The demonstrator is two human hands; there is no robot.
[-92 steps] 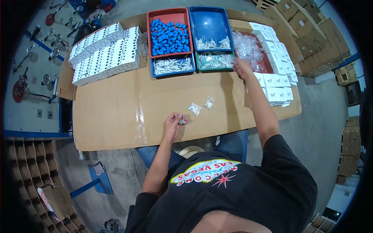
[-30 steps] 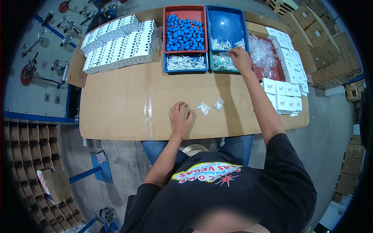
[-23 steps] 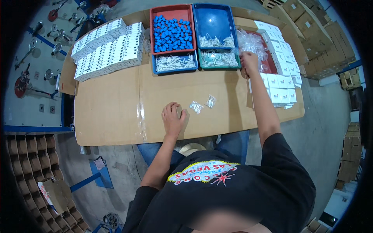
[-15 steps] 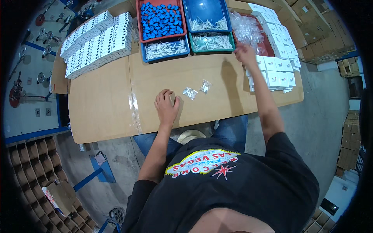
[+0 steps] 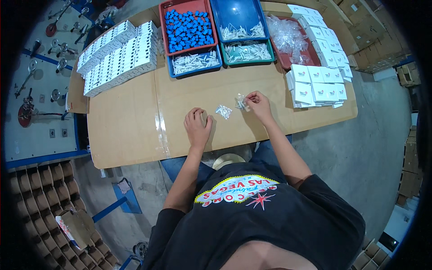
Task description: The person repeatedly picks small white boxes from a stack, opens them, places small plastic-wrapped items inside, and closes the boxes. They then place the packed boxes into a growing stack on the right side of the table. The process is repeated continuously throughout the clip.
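My left hand (image 5: 198,128) rests on the cardboard tabletop (image 5: 130,117), fingers loosely spread and holding nothing. To its right lies a small clear packet of white plugs and screws (image 5: 223,111). A second clear packet (image 5: 240,101) sits a little farther right, by the fingertips of my right hand (image 5: 260,107). The right fingers are pinched together at a bit of clear plastic bag beside that packet; glare and size blur where one piece of film ends and the other begins.
Beyond my hands stand a red tray of blue parts (image 5: 189,29), blue trays (image 5: 195,63) and a green tray (image 5: 249,53) of white pieces, and a red tray with clear bags (image 5: 287,39). Small white boxes are stacked at left (image 5: 121,58) and right (image 5: 319,85).
My right hand has come back from the tray of clear bags at the far right, down to the right-hand packet. My left hand stays on the tabletop. The view has shifted slightly.
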